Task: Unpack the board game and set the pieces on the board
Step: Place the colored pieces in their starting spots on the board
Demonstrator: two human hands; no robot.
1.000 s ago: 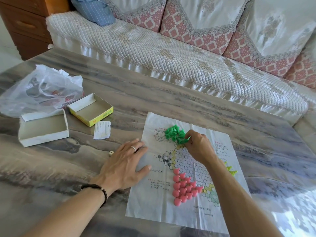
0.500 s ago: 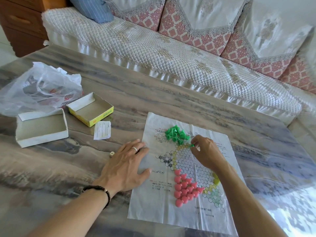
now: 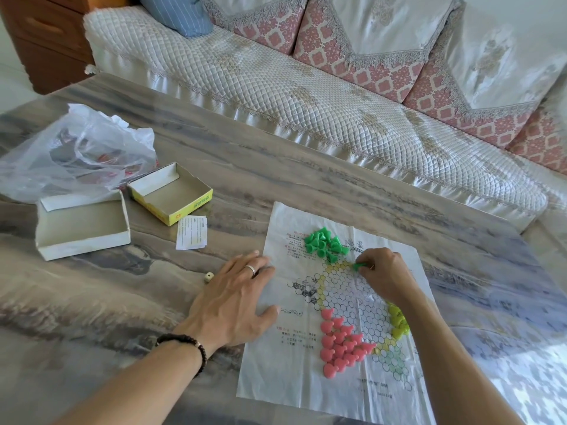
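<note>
A thin paper game board point(image 3: 285, 369) with a printed hexagon grid lies on the table. Several green pieces point(image 3: 323, 244) are heaped at its far end, several pink pieces point(image 3: 340, 342) cover its near left part, and yellow pieces point(image 3: 399, 320) peek out from under my right forearm. My right hand point(image 3: 387, 276) pinches one green piece point(image 3: 359, 266) just right of the green heap, at the grid's top edge. My left hand point(image 3: 234, 299) lies flat with straight fingers, pressing the board's left edge onto the table.
Two open box halves stand at the left, a white one point(image 3: 82, 225) and a yellow one point(image 3: 171, 196). A crumpled plastic bag point(image 3: 76, 151) lies behind them. A folded paper slip point(image 3: 191, 232) and a small die point(image 3: 209, 277) lie near my left hand. A sofa point(image 3: 306, 96) borders the table's far edge.
My right hand has drawn back to the right from the green heap, carrying one green piece out to the grid's edge. My left hand has stayed flat on the board.
</note>
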